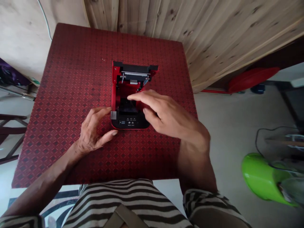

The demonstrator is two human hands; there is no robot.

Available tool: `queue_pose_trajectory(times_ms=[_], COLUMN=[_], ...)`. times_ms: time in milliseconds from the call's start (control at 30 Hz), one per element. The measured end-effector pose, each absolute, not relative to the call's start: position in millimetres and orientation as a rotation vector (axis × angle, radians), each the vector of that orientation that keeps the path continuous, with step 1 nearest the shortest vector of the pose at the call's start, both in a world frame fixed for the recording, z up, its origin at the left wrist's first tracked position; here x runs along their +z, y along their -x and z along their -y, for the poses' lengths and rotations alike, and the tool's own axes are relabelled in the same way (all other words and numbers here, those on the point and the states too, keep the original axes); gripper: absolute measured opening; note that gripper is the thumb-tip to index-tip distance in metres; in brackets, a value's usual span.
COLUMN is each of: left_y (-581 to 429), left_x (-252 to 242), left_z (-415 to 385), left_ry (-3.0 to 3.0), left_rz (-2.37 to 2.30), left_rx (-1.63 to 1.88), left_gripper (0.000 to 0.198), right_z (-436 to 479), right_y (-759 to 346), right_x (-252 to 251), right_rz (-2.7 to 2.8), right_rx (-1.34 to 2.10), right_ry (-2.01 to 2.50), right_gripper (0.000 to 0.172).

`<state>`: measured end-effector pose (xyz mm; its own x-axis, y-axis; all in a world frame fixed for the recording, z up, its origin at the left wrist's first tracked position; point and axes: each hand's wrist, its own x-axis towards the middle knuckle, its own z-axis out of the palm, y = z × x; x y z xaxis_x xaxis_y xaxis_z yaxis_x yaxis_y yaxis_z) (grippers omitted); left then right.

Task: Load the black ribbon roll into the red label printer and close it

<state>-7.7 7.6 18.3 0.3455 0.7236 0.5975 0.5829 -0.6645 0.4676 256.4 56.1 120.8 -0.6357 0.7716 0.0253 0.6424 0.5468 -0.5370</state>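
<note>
Fingers (102,111) of the left hand (91,133) lie loosely spread, their tips against the near left corner of a red and black thermal printer (129,122); the thumb rests on the cloth by its front edge, so nothing is clasped. The right hand (166,115) is stretched flat and released, holding nothing, over the printer's open paper bay.

The printer sits near the middle of the red-patterned table (71,63), its lid (135,68) tipped back. Bare cloth lies on every side, and the table's far edge meets a wood-plank wall (213,31).

The right hand hides the bay's right half, so contact inside cannot be told. A green plastic object (258,177) at the right is blurred and partly cut off.
</note>
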Motion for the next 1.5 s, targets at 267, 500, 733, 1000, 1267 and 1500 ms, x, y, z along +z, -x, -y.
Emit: queue_pose_trajectory(times_ms=[267,500,733,1000,1267,1500], left_y=[8.2,-13.2,-7.3,2.4,8.0,5.7], left_x=[84.4,90.4,74.8,46.8,42.9,39.4], left_z=[-85.5,-127.6,-71.0,-60.0,-58.9,-60.0], left_ry=[-2.506,-2.547,-2.461,-2.542,-2.669,-2.727], left_rz=[-1.265,-1.108,-0.989,-0.931,-0.873,-0.883], left_rx=[1.340,0.975,1.015,0.989,0.950,0.990], left_gripper=[0.058,0.058,0.032,0.035,0.053,0.066], right_z=[-23.1,-10.3,-4.8,5.5,11.6,15.3], right_y=[-246.6,-244.2,-244.6,-249.6,-254.3,-256.8], right_x=[89.2,75.8,67.4,67.1,60.8,57.7], right_rz=[2.284,2.212,2.248,2.262,2.208,2.138], right_rx=[0.218,-0.113,-0.235,-0.206,-0.165,-0.058], right_ry=[1.034,1.047,1.006,1.007,1.001,1.005], right_gripper=[0.019,0.018,0.017,0.008,0.012,0.022])
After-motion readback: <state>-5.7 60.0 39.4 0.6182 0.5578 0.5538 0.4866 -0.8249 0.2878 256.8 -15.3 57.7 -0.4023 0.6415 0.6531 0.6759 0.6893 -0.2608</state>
